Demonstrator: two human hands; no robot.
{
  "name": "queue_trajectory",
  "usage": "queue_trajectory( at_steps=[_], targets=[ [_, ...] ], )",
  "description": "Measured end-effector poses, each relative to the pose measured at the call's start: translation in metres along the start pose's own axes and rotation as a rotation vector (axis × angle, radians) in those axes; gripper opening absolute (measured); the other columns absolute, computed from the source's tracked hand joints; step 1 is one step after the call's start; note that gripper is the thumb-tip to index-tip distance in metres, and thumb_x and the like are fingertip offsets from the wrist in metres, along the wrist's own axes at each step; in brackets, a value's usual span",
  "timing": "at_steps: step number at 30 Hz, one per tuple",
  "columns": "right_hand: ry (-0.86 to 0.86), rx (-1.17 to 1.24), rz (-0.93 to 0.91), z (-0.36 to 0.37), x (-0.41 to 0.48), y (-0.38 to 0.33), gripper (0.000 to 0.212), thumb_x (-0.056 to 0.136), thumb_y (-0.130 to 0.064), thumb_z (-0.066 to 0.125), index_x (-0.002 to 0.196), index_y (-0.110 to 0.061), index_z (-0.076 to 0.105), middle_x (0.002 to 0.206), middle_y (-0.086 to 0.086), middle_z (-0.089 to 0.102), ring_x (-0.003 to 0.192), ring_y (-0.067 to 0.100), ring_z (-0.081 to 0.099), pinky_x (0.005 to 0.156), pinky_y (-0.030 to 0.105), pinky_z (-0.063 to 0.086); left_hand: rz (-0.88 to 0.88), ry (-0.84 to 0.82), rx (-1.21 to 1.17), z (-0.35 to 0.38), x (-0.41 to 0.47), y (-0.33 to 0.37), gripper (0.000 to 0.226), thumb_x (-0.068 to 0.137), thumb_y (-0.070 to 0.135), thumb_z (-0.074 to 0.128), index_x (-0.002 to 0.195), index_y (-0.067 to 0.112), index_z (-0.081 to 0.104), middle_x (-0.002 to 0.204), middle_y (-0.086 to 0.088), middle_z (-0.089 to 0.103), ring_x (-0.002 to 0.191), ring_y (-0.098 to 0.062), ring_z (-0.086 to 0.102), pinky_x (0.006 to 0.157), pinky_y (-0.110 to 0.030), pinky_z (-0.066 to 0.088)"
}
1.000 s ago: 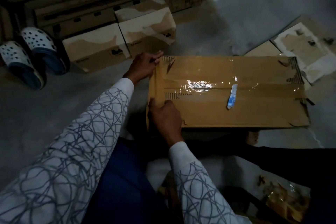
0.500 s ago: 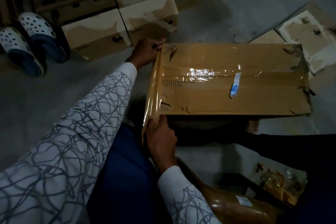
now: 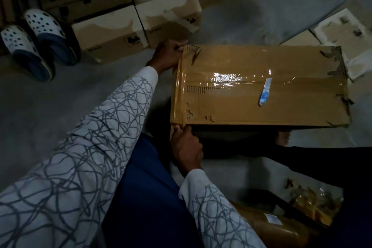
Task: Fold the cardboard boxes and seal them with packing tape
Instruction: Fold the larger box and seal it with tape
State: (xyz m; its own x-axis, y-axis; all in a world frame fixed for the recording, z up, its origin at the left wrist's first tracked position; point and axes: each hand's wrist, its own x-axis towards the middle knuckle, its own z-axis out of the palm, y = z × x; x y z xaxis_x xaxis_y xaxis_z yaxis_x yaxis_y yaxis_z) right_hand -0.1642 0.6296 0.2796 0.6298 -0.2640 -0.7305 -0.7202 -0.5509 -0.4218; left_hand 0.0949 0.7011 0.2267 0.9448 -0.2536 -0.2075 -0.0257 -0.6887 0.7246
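A closed brown cardboard box (image 3: 271, 104) lies on the floor in front of me, its centre seam covered with shiny clear tape and a small blue scrap. A strip of brown packing tape (image 3: 179, 90) runs along the box's left edge. My left hand (image 3: 168, 55) grips the far left corner, holding the tape's far end there. My right hand (image 3: 186, 149) pinches the tape's near end at the box's near left corner. A roll of brown packing tape (image 3: 267, 225) lies at the bottom right, near my lap.
Several closed cardboard boxes (image 3: 138, 24) stand in a row at the back, in front of a wooden pallet. White and blue clogs (image 3: 34, 40) sit at the far left. Flattened torn cardboard (image 3: 342, 36) lies at the right. A crumpled tape wad (image 3: 314, 199) lies at the lower right.
My right hand has pulled the tape strip from the middle of the box's left edge down to the near corner. My left hand stays at the far corner.
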Motion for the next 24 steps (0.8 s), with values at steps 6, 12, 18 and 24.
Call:
queue_trajectory(
  at_steps=[6,12,18,24],
  targets=[
    [-0.025,-0.032,0.014,0.001,0.008,-0.003,0.045,0.105,-0.043,0.032,0.126,-0.008,0.051,0.130,0.019,0.059,0.120,0.039,0.055,0.097,0.041,0.043,-0.195,0.162,-0.176,0.055,-0.044,0.027,0.060,0.107,0.040,0.028,0.158,0.029,-0.001,0.165,-0.004,0.017,0.144,-0.028,0.032,0.115,-0.041,0.033],
    [-0.079,0.008,-0.019,-0.009,0.008,-0.004,0.048,0.102,-0.041,0.041,0.123,-0.003,0.061,0.132,0.020,0.060,0.122,0.040,0.056,0.096,0.037,0.044,-0.193,0.134,-0.155,0.075,-0.100,0.015,0.064,0.106,0.047,0.024,0.157,0.030,-0.010,0.166,-0.001,0.011,0.145,-0.025,0.032,0.114,-0.035,0.027],
    [-0.135,-0.067,-0.047,-0.012,0.004,-0.003,0.047,0.101,-0.041,0.044,0.126,-0.006,0.063,0.135,0.017,0.059,0.125,0.037,0.055,0.100,0.036,0.043,-0.232,0.178,-0.179,0.080,-0.135,0.019,0.060,0.106,0.048,0.021,0.158,0.029,-0.002,0.164,-0.003,0.021,0.143,-0.026,0.035,0.115,-0.038,0.028],
    [-0.134,-0.139,-0.102,-0.014,0.001,0.005,0.042,0.097,-0.037,0.049,0.125,-0.009,0.063,0.132,0.016,0.060,0.123,0.036,0.056,0.100,0.037,0.044,-0.265,0.199,-0.244,0.084,-0.156,0.019,0.056,0.106,0.046,0.021,0.158,0.033,0.002,0.157,-0.006,0.036,0.127,-0.031,0.053,0.103,-0.036,0.043]
  ],
)
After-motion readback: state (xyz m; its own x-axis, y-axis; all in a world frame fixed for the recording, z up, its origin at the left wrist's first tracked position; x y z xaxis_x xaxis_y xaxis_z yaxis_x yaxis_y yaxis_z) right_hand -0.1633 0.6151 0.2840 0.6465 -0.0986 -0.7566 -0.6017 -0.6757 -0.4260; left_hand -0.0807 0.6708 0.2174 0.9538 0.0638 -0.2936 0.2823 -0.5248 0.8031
